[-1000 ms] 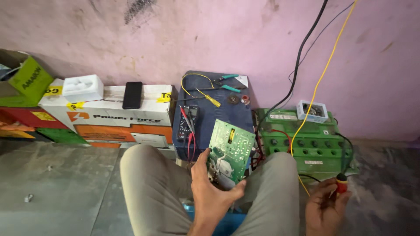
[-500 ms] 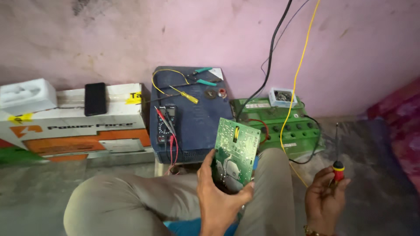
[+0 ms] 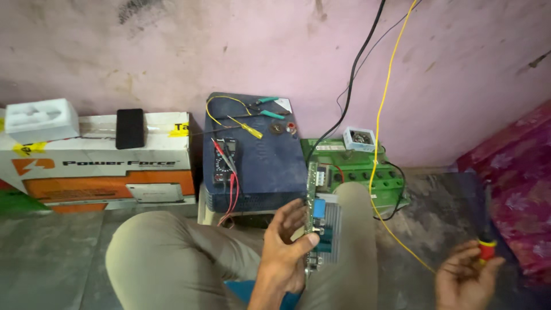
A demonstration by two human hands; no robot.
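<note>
Two hands are occupied. The left hand (image 3: 287, 247) is closed around a circuit board (image 3: 320, 221), which is held edge-on above the lap, between the knees, with the thumb on the near face and the fingers curled behind. The right hand (image 3: 466, 275), at about four o'clock from the board, is wrapped around the red-and-yellow handle of a screwdriver (image 3: 487, 229), whose dark shaft points up toward twelve o'clock.

Several risks can be judged from this. The board is gripped only along one edge, so it could be let slip onto the floor or against the knee if the grip is loosened. A yellow wire (image 3: 385, 115) hangs from twelve o'clock and trails down between the two hands; it could be snagged by the screwdriver tip or the right wrist. The black cable (image 3: 356, 80) beside it runs toward the green battery (image 3: 356, 172), which lies just beyond the board at one o'clock, and could be tugged likewise.

Room is tight at twelve o'clock, where a blue inverter box (image 3: 264, 172) carries a multimeter (image 3: 224, 161) with red leads. Open floor is seen at three o'clock, bounded by patterned red fabric (image 3: 516, 172), and at nine o'clock beside a cardboard box (image 3: 97, 166).
</note>
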